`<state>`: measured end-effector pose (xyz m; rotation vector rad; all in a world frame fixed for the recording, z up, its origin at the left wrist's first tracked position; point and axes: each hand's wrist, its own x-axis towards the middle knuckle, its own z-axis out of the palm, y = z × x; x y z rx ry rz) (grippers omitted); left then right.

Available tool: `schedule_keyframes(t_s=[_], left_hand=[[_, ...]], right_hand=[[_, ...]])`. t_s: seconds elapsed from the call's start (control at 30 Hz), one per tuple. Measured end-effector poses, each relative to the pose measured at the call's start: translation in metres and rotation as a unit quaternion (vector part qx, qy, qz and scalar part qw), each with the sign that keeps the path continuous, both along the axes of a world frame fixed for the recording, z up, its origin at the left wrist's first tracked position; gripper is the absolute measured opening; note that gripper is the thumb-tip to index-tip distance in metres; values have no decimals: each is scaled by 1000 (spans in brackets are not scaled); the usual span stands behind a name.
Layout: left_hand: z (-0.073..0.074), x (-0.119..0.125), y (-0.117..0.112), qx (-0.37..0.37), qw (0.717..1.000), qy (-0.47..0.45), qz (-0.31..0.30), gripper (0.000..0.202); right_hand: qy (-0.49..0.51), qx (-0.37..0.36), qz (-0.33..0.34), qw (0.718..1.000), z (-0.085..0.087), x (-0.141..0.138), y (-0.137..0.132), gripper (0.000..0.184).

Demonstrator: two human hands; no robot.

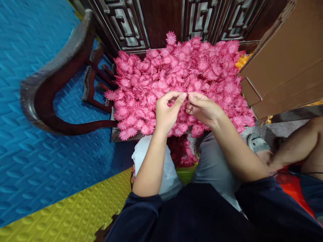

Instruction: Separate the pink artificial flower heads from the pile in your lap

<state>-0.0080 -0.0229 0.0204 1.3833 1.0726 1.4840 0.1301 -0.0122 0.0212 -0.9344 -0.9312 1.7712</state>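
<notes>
Both hands meet fingertip to fingertip above a big heap of pink artificial flowers (141, 80). My left hand (166, 111) is closed in a pinch, thumb against forefinger. Opposite it, my right hand (205, 108) pinches too, its other fingers curled below. A tiny reddish bit shows where the fingertips come together, too small to name. The flower heads have spiky petals and paler centres. They cover a dark wooden seat (115, 136) in front of my knees. Between my legs, more pink flowers (188, 153) lie low down in a green container (187, 173).
A curved wooden armrest (41, 79) stands at the left, with carved panels (165, 23) behind the heap. To the right are a cardboard box (282, 64) and some yellow flowers (242, 61). Another person's leg (297, 148) is close by. Blue matting (37, 168) covers the left.
</notes>
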Motion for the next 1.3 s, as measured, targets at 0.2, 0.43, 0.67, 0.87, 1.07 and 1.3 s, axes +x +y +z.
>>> schedule_keyframes(t_s=[0.2, 0.43, 0.67, 0.87, 1.07, 1.3], left_hand=[[-4, 0, 1, 1, 1000, -23, -13, 28], [-4, 3, 0, 7, 1000, -9, 29, 29], [-1, 2, -1, 20, 998, 20, 51, 27], [1, 1, -2, 48, 996, 46, 62, 24], [1, 1, -3, 75, 989, 94, 91, 22], [-2, 2, -2, 88, 980, 139, 110, 21]], right_hand=[[10, 3, -25, 1000, 4, -1, -1, 31], [-20, 34, -47, 998, 7, -3, -3, 26], [-62, 84, -65, 992, 14, -6, -7, 25], [-90, 124, -102, 983, 10, -9, -6, 23], [-144, 153, -126, 969, 11, -9, -7, 23], [-158, 157, -141, 965, 11, -11, -8, 20]])
